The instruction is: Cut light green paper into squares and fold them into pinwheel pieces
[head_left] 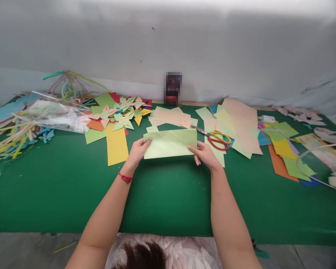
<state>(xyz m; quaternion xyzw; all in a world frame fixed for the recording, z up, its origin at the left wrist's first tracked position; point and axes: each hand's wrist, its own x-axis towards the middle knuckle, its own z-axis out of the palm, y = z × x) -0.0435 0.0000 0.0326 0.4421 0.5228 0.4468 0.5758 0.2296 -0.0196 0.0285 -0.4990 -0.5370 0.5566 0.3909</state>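
1 yellow sheet lies on the green bench, to its right the left hand pinches 1 end of the pale green paper above the bench, the right hand pinches the other end, and next lie the scissors.

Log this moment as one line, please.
left hand: holds green paper by left end | right hand: holds its right end | scissors: lying near right hand, unheld
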